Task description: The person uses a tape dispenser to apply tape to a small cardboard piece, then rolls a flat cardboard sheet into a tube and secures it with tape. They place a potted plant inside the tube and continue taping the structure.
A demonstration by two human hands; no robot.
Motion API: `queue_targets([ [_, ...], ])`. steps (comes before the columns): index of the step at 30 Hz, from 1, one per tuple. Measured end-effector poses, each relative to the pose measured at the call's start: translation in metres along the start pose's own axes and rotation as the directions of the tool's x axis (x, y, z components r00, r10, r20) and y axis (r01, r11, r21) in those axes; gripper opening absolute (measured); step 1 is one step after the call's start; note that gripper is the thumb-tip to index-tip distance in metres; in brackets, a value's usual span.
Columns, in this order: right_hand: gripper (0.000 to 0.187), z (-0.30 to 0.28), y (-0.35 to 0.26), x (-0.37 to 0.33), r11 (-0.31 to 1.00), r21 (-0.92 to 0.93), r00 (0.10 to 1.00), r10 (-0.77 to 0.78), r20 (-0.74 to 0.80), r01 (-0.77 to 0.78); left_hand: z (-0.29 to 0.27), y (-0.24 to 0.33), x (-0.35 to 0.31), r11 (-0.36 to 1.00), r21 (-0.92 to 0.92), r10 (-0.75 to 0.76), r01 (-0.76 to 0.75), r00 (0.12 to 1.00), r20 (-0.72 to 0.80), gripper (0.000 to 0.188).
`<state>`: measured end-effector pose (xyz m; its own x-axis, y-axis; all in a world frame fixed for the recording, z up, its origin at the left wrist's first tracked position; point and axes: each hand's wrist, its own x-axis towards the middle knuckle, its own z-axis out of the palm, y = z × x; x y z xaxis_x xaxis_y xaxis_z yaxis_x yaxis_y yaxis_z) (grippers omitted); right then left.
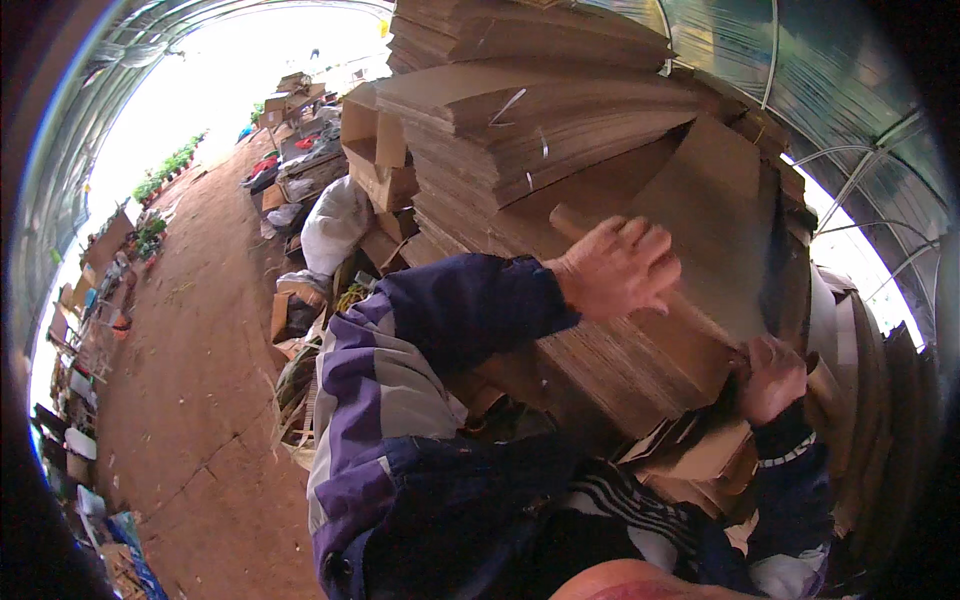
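Note:
A tall pile of flattened brown cardboard boxes [640, 365] stands close in front of me. My left hand [622, 265] is over the top of the near stack, its fingers apart and slightly bent, with nothing held in it. Whether its fingertips touch the cardboard I cannot tell. At the right end of the stack, my right hand [772, 380] is closed on the edge of a cardboard sheet [708, 318]. The fingers of that hand are partly hidden. Behind my hands, another broad flat sheet [705, 215] leans or lies across the pile.
Higher bundles of flat cardboard [540, 120], tied with pale strips, rise beyond my hands. A white sack [335, 225] and an open box [375, 140] sit left of them. A dirt path [200, 380] runs along the left. Curved plastic tunnel walls [840, 70] surround everything.

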<state>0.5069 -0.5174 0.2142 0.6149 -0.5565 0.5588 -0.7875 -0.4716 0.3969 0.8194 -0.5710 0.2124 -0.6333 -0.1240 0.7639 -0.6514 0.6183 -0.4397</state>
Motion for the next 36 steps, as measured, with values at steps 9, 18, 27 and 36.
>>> queue_targets([
  [9, 0.029, 0.009, 0.003, -0.003, 0.974, -0.206, 0.991, 0.072, -0.109, -0.093, 0.004, -0.019, -0.008, 0.934, -0.172, -0.132, 0.313, 0.75, 0.648, 0.027],
  [18, 0.018, -0.015, 0.026, 0.015, 0.977, -0.206, 0.987, 0.021, -0.162, -0.054, 0.022, -0.033, -0.007, 0.904, -0.181, -0.186, 0.387, 0.738, 0.648, 0.042],
  [27, 0.022, 0.006, 0.034, 0.015, 0.995, -0.096, 0.998, 0.037, 0.049, -0.032, 0.023, -0.047, -0.012, 0.96, 0.086, -0.28, 0.267, 0.887, 0.369, 0.033],
  [36, 0.041, 0.0, 0.033, 0.035, 0.958, 0.147, 0.915, 0.18, 0.362, -0.246, 0.026, -0.056, -0.016, 0.979, 0.052, -0.202, 0.195, 0.946, 0.253, 0.031],
])
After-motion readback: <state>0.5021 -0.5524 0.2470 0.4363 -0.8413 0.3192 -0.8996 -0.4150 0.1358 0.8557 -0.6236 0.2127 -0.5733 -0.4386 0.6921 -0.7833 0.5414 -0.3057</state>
